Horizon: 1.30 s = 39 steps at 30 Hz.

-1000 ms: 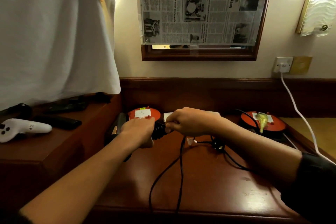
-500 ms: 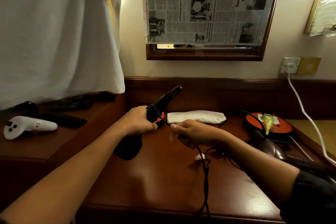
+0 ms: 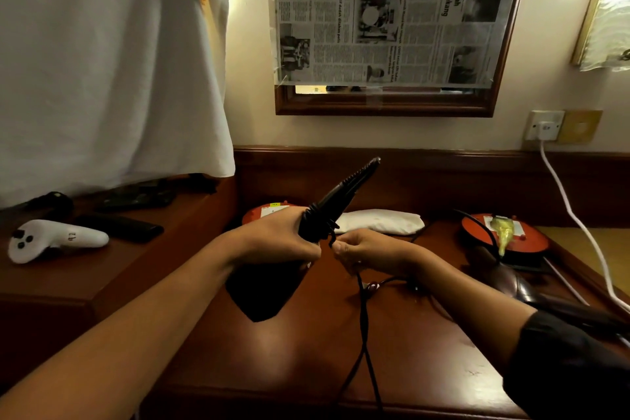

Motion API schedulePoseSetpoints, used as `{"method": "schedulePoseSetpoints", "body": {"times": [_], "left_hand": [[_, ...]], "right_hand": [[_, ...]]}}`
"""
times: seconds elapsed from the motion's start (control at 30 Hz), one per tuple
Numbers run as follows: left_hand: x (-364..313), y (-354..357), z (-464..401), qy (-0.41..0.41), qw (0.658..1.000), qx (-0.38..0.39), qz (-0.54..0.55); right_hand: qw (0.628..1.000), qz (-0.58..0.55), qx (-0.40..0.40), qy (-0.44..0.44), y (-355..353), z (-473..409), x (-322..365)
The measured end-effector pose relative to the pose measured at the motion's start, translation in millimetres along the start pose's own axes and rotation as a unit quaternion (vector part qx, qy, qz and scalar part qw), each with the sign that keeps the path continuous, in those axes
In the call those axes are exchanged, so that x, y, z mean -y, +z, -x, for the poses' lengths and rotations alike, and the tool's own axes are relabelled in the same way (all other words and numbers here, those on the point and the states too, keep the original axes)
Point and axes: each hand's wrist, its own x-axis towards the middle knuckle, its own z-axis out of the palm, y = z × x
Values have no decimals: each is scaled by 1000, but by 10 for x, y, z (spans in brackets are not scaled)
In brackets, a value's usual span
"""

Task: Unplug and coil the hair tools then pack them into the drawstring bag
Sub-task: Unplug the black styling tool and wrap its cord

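Wooden desk (image 3: 426,361) under a papered mirror (image 3: 385,20). Coiling is judged underway, packing not begun. White bag (image 3: 378,221) lies at the back. Black tool (image 3: 341,194) is held tilted above the desk, gripped by left hand (image 3: 272,242); its cord (image 3: 366,334) is pinched by right hand (image 3: 366,251), 1 few turns wound, slack trailing off.

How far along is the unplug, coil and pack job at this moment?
Early. The left hand grips a black hair tool with a few turns of its black cord wound on the handle. The right hand pinches the cord, feeding the next wrap. Most of the cord trails over the desk edge, so coiling is unfinished. Its plug is not clearly visible. Nothing is packed; a white pouch, possibly the bag, lies behind.
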Motion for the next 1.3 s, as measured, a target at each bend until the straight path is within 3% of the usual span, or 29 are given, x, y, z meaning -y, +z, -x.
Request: {"method": "schedulePoseSetpoints", "body": {"times": [0.23, 0.47, 0.6, 0.83, 1.03, 1.13, 1.3], "left_hand": [[-37, 78, 30, -14, 994, 79, -70], [-125, 288, -113, -35, 952, 152, -262], [-78, 359, -188, -74, 920, 118, -365], [82, 260, -255, -105, 894, 58, -431], [351, 144, -255, -113, 877, -58, -464], [421, 91, -250, -165, 871, -107, -450], [413, -20, -256, -228, 900, -169, -330]], "right_hand": [[993, 104, -51, -27, -366, -4, 304], [977, 213, 14, -16, -379, 19, 638], [963, 269, -5, -32, -333, 13, 765], [936, 352, -27, -1, -211, -6, 940], [938, 345, -8, 23, -44, -4, 908], [951, 307, -29, -1, 5, 21, 879], [972, 213, -85, -60, 88, 44, 759]]}}
